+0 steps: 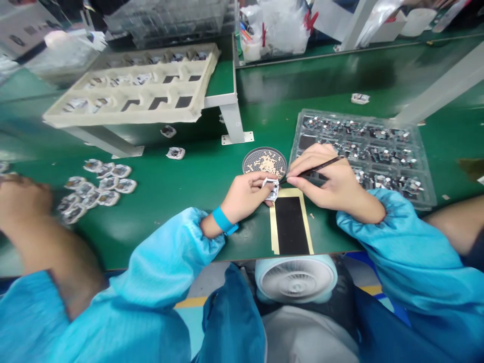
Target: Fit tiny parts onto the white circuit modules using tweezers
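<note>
My left hand holds a small white housing with dark parts inside above the upper edge of a black pad framed in yellow tape. Between the fingers and thumb of my right hand is a dark, slim tool like a pair of tweezers, its tip pointing at the housing. Whether the tip touches the housing I cannot tell. Just beyond my hands a round dark dish contains many tiny beige pieces. Partly behind my right hand lies a clear compartment tray of small assemblies.
Several white housings are grouped on the green table at left, near a co-worker's arm. A beige moulded tray rests on a raised shelf with metal legs. A fan sits below the table edge.
</note>
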The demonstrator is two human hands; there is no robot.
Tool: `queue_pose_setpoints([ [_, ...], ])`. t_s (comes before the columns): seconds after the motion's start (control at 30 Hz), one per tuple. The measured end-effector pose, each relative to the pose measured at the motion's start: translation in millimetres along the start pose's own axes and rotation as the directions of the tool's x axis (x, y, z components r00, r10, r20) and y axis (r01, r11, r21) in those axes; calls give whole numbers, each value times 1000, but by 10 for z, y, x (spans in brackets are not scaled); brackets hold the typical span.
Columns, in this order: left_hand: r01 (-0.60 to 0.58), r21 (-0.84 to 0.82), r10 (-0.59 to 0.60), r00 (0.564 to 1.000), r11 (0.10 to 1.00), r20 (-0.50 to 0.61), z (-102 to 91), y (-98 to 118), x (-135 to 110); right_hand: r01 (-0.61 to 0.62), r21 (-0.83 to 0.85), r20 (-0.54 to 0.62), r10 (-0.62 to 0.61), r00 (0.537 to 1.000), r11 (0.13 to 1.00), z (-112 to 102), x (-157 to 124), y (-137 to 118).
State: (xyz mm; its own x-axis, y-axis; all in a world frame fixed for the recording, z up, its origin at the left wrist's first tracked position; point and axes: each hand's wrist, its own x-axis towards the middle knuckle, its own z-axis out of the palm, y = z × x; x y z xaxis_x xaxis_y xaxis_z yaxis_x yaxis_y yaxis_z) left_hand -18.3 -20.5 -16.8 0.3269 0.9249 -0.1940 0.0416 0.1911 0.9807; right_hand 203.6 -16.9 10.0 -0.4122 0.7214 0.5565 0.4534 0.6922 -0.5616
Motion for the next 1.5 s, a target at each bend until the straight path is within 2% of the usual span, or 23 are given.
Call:
queue_pose_setpoints([
  [0.4, 10, 18, -10, 1000, 1000, -16, 16, 37, -11, 96, -40, -8, -97, 995, 995, 41, 5, 44],
  [0.6, 8, 3, -8, 1000, 1000, 8, -16, 67, -4, 74, -38, -71, -76, 995, 997, 5, 16, 8],
  [0.73, -13, -35, 14, 999, 999, 33, -40, 38, 13, 73, -21, -49, -74, 996, 997, 5, 17, 7],
  [0.87, -53, -53, 55, 998, 997, 32, -55, 13, 17, 80, -21, -87, -81, 993, 997, 17, 17, 16],
  [1.33, -113, 34, 113, 993, 993, -15, -75, 43, 1, 89, -32, -75, -92, 993, 995, 22, 21, 22],
  [1.5, -149, 26, 150, 988, 989, -38, -82, 83, -5, 72, -1, -129, -72, 989, 997, 22, 29, -14],
])
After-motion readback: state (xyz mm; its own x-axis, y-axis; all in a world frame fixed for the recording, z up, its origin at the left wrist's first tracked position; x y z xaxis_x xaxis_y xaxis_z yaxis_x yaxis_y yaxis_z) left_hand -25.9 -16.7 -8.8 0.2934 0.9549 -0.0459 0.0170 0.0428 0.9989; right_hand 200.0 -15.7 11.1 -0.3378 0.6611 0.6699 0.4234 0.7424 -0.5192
